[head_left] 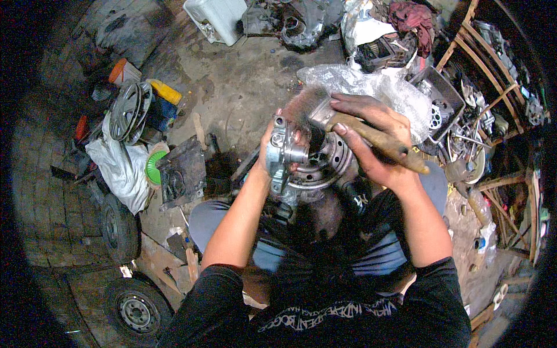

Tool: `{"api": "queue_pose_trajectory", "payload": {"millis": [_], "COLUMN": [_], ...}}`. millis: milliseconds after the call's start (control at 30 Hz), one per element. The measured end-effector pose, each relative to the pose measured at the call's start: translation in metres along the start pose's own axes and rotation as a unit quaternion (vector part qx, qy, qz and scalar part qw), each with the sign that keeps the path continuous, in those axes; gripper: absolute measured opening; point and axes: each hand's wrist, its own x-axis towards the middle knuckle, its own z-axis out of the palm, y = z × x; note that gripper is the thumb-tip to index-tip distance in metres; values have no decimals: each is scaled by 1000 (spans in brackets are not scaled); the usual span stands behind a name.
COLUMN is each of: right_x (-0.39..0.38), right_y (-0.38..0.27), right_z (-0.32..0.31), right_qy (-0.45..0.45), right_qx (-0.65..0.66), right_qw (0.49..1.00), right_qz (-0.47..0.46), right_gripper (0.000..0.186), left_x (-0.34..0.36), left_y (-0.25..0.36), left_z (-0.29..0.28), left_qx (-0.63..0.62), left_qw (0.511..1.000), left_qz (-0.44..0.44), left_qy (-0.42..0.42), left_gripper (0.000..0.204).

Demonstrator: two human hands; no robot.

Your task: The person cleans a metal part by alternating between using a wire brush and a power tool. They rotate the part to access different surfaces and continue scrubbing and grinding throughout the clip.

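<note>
Black shirt [342,290]: is filling the bottom edge.
Left hand [266,152]: fingers are wrapping a metal part [281,152], centre.
Right hand [385,119]: fingers are gripping a brush [371,135], right of centre.

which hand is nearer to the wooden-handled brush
Right. The right hand grips the wooden-handled brush by its handle; the left hand is to the left of the bristles, holding a metal part.

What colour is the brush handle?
The brush handle is yellowish tan with darker, grimy patches; it shows best in the head view.
</note>
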Motion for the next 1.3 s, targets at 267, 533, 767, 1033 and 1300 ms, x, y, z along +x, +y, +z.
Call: {"api": "queue_pose_trajectory", "payload": {"millis": [267,533,767,1033,1300], "right_x": [2,-1,-2,-5,-1], "right_y": [-5,3,-5,-3,-3], "right_z": [-4,3,2,11,15], "right_qy": [54,-20,-74,51,42], "right_qx": [113,-30,60,87,46], "right_qw": [980,998,994,992,996], "right_qz": [156,44,46,76,66], "right_gripper": [14,10,7,4,5], "left_x": [9,-2,0,-3,-4], "left_y": [11,14,13,21,28], "left_z": [61,42,66,61,55], "left_qx": [179,488,531,613,612], "left_qw": [927,768,736,620,580], "left_qz": [108,190,247,311,361], "left_qy": [311,370,340,379,399], "left_gripper": [57,59,54,51,47]}}
